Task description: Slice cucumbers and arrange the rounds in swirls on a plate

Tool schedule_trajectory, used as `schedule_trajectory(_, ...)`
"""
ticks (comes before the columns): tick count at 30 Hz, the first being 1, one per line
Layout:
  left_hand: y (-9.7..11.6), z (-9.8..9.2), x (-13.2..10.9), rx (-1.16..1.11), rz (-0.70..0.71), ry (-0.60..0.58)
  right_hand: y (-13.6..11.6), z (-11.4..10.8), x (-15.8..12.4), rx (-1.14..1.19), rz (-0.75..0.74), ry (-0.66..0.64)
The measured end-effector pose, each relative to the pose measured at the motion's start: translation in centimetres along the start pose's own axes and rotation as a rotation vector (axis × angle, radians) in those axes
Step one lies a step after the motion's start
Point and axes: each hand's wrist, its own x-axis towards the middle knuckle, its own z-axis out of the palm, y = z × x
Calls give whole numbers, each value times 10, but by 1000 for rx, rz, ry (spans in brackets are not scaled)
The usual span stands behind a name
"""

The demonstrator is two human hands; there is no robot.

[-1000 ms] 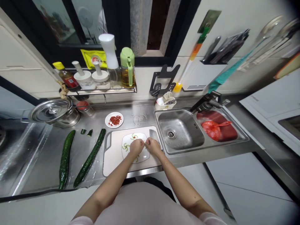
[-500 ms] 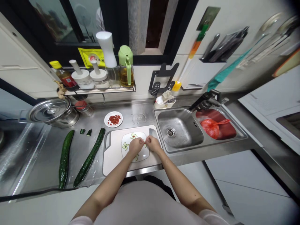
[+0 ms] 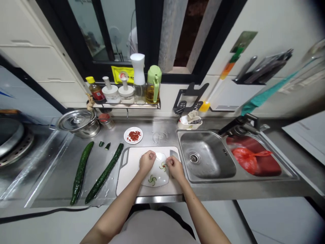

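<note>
A small white plate [image 3: 159, 176] with green cucumber pinwheel shapes lies on a white cutting board [image 3: 129, 169]. My left hand [image 3: 146, 161] rests over the plate's far left part, fingers curled into a pinch. Over the plate's right edge is my right hand [image 3: 174, 167], fingers closed and touching a pinwheel; what either hand holds is too small to make out. A knife blade [image 3: 174, 154] lies on the board just beyond my right hand.
Two long cucumbers [image 3: 80, 173] [image 3: 105, 173] and two cut ends [image 3: 104, 145] lie left of the board. A saucer of red bits [image 3: 133, 135], a lidded pot [image 3: 78, 122], a condiment rack [image 3: 127, 95], a sink [image 3: 207, 159] and a red bag [image 3: 247, 158] surround it.
The camera view shifted, moving everything right and down in frame. My hands, pinched together over the plate before, have moved apart, the right one down to the plate's right edge.
</note>
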Motion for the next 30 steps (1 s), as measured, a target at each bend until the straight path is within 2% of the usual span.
schedule_trajectory(4,-7,-12,8,-65,-4,87,-12,-1,-7,105,-38,-23)
schedule_trajectory(7,-19,-24,23,-69,-39,170,-19,-2,-14,151,-61,-57)
schedule_trajectory(10,-34,-41,48,-70,-105,282,-21,-2,-18,160,-56,-81)
schedule_trajectory(13,-48,-61,79,-36,-200,335,-20,-1,-20,162,-56,-100)
schedule_trajectory(18,-61,-87,121,76,-281,307,-16,4,-22,164,-60,-123)
schedule_trajectory(22,-65,-88,138,199,-229,260,-15,6,-22,163,-46,-136)
schedule_trajectory(26,-67,-80,147,297,-131,198,-16,5,-21,151,-27,-142)
schedule_trajectory(30,-68,-74,153,360,-100,198,-18,4,-18,144,-29,-138)
